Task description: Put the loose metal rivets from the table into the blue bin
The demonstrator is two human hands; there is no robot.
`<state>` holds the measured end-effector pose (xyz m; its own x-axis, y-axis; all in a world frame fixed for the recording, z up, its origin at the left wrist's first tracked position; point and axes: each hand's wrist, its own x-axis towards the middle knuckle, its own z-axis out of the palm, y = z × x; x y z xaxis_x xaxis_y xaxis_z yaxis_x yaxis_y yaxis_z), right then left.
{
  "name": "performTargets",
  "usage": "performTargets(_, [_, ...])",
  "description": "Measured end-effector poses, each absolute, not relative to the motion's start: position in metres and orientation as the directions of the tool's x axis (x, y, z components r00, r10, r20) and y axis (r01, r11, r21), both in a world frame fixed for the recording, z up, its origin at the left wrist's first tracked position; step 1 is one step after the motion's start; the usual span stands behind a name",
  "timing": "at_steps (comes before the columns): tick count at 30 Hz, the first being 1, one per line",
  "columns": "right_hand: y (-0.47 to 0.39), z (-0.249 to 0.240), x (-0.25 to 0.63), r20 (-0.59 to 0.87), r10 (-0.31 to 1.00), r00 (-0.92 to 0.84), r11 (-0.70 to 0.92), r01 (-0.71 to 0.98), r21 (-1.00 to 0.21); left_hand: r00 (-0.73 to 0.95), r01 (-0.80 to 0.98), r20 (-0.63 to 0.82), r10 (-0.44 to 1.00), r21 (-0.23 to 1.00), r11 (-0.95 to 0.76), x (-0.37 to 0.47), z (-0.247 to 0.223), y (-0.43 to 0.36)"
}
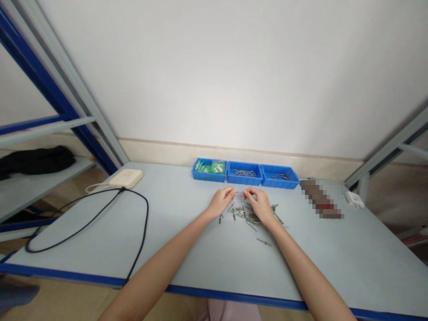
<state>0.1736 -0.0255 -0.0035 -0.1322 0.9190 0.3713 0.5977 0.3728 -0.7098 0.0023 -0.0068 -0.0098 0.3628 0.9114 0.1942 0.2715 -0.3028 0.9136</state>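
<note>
My left hand (222,201) and my right hand (259,204) are close together above the table, each with its fingertips pinched. Between them a thin metal piece, seemingly a blind rivet (238,192), spans from one set of fingertips to the other; its ends are hidden by the fingers. Below and around the hands lies a loose pile of blind rivets (250,219) with thin pins and brass-coloured bodies, partly covered by my right hand. One single rivet (264,242) rests nearer the front edge.
Three blue bins stand behind the hands: the left bin (209,179) holds green-and-clear packets, the middle bin (244,181) silver pins, the right bin (281,183) a few metal pieces. A white box (126,178) and black cable (147,214) lie left; a white adapter (354,199) sits right.
</note>
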Motion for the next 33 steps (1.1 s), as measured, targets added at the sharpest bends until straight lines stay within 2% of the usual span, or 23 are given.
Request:
performTargets(4, [-0.023,-0.005,0.175,0.399,0.909,-0.122,0.395,0.564,-0.726,0.4,0.241,0.177,0.899,0.927,-0.289,0.002,-0.009,-0.007])
performTargets(13, [-0.03,0.005,0.171,0.385,0.907,-0.172,0.411,0.56,-0.719,0.341,0.21,0.203,0.918,0.935,-0.285,0.004,-0.005,-0.01])
performTargets(24, [-0.03,-0.001,0.17,0.386,0.913,-0.133,0.397,0.509,-0.764,0.325,0.232,0.214,0.921,0.926,-0.298,0.002,-0.007,-0.009])
performTargets(27, [-0.023,0.005,0.178,0.437,0.899,-0.044,0.394,0.52,-0.758,0.285,0.189,0.231,0.93,0.938,-0.29,0.001,-0.01,-0.005])
performTargets(30, [-0.004,0.016,0.203,0.496,0.852,0.169,0.293,0.632,-0.718,0.227,0.165,0.239,0.944,0.946,-0.279,-0.001,-0.014,0.001])
performTargets(33, [0.014,0.03,0.239,0.474,0.838,0.271,0.032,0.842,-0.538,0.192,0.165,0.245,0.95,0.946,-0.277,-0.003,-0.016,0.006])
